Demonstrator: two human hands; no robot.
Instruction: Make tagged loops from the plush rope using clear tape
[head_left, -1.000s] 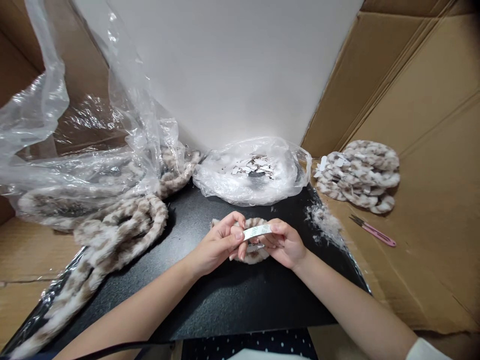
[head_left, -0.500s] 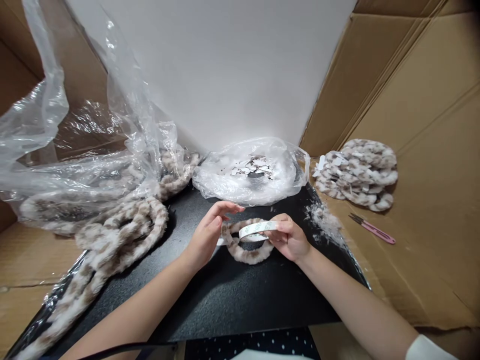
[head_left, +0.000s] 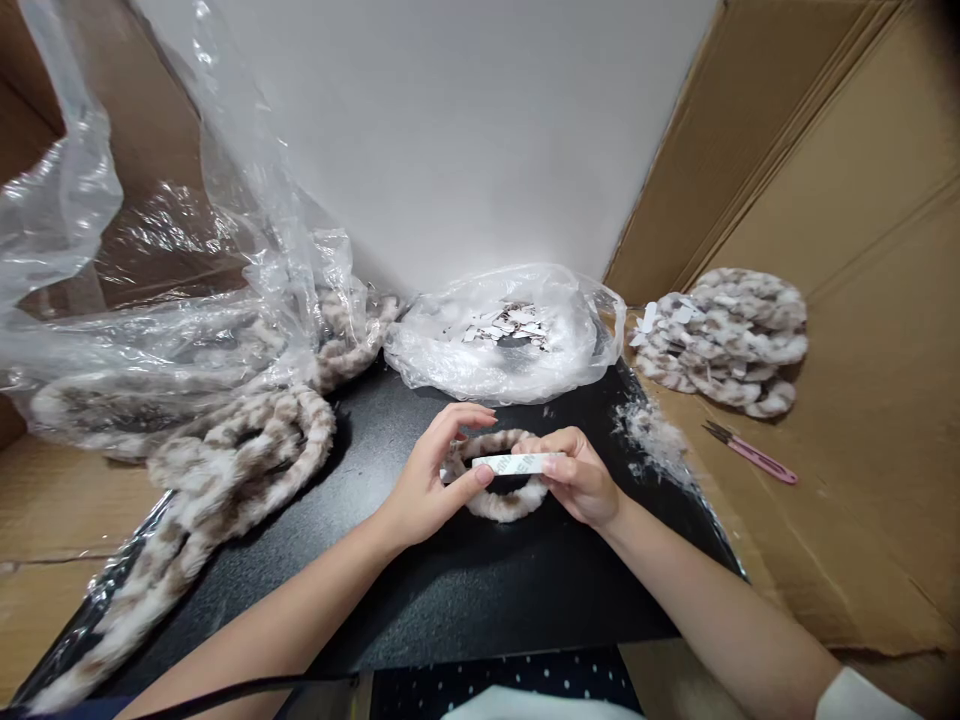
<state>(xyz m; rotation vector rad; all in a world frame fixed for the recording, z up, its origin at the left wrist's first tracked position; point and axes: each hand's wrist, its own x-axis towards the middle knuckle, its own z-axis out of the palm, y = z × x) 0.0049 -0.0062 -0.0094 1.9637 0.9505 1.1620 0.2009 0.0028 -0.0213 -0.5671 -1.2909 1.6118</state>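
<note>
My right hand (head_left: 585, 482) pinches the right end of a white label strip (head_left: 516, 464) with pale printed letters, held above the black table (head_left: 450, 600). Beneath it lies a fuzzy brown-and-white ring (head_left: 504, 507), partly covered by the strip and both hands. On the ring's left side is my left hand (head_left: 429, 478), its fingers curved and spread apart from the thumb. The thumb tip is at the strip's left end; whether it presses on it I cannot tell.
A plastic bag (head_left: 420, 345) with white paper scraps (head_left: 510, 325) sits behind the hands. Long fuzzy pieces (head_left: 240, 455) and clear plastic (head_left: 150, 340) fill the left. At right are stacked fuzzy rings (head_left: 739, 340), pink thread snips (head_left: 754, 455) and fluff (head_left: 652, 440).
The strip, looped before, now appears as a flat, level band. My left thumb has moved right to its left end. The view has shifted slightly.
</note>
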